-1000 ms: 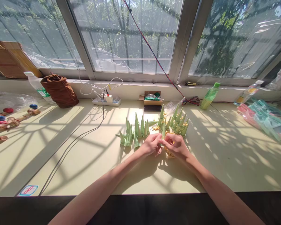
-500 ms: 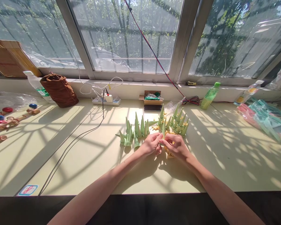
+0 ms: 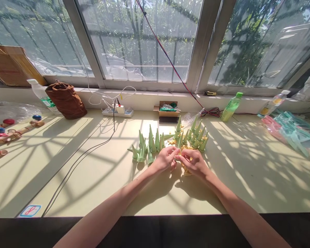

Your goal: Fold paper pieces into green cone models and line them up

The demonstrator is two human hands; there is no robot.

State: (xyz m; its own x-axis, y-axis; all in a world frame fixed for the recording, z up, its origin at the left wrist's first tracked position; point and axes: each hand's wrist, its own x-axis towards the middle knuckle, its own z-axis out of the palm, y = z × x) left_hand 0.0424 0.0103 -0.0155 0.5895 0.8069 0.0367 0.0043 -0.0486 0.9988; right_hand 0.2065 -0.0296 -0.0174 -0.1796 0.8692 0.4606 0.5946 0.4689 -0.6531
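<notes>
A pale green pointed cone (image 3: 179, 142) stands tip-up between my two hands, its lower end hidden by fingers. My left hand (image 3: 166, 156) is closed on it from the left. From the right, my right hand (image 3: 192, 159) pinches at the cone's base; whether a small part is between those fingertips I cannot make out. Left of my hands stand several green cones (image 3: 142, 151), with some lying on their sides. Behind and right is another group of green cones (image 3: 197, 134). Small yellow pieces (image 3: 187, 170) lie in a heap under and behind my right hand.
A small open cardboard box (image 3: 168, 109) with a dark phone (image 3: 168, 120) before it stands at the back. A power strip (image 3: 126, 113) trails a black cable (image 3: 93, 146) leftward. Bottles, a brown bag (image 3: 66, 100), wooden toys (image 3: 12, 134) and plastic packets (image 3: 294, 132) line the sides.
The cone between my hands sits slightly lower and leans a little more left. My hands have barely moved, and the camera view has shifted slightly.
</notes>
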